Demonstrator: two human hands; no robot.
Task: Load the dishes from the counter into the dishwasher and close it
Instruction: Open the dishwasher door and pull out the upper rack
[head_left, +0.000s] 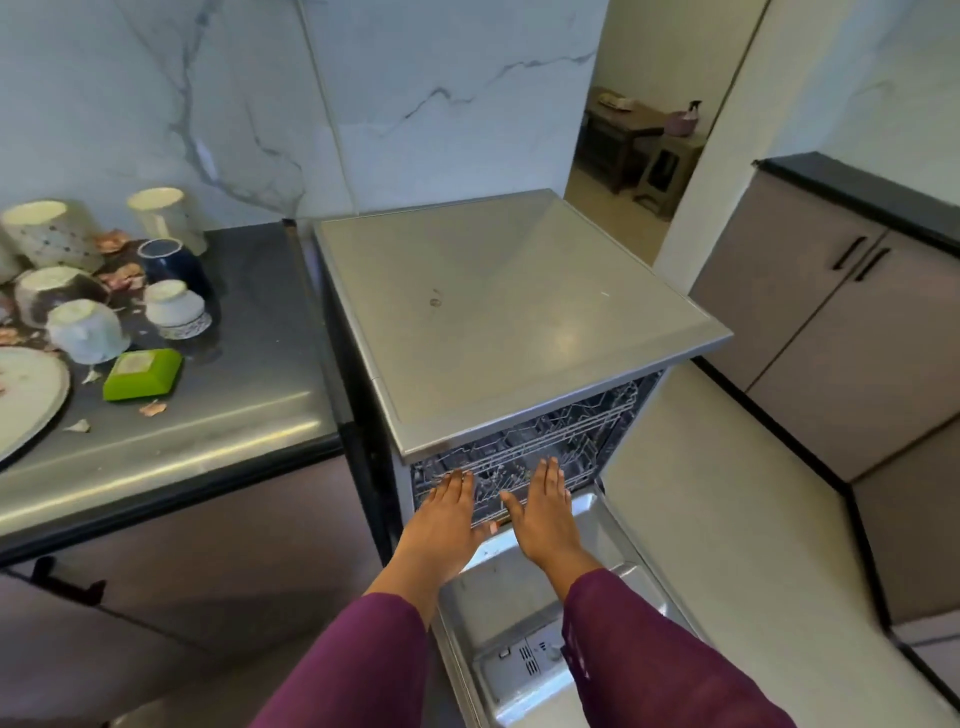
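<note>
Dishwasher (519, 312): it stands in the middle, just beside the counter on its left; I look down on its grey top.
Door (519, 597): folded down toward me, inner side up, under my forearms.
Rack (550, 441): a wire rack shows in the opening below the top.
Left hand (447, 519): flat, palm down, fingers straight and together, holding nothing; the fingertips reach the front of the rack. I cannot tell if they touch it.
Right hand (545, 514): the same, flat and wide, holding nothing, near the left hand, thumbs almost meeting.
Cups (174, 309): several stand upside down in a group at the far left of the counter, well apart from the dishwasher.
Plate (28, 400): at the left edge, partly out of view.
Green box (143, 374): just beside the cups, upside down.
Counter (234, 415): dark and shiny, with small scraps among the dishes.
Cabinets (831, 322): on the right, doors closed.
</note>
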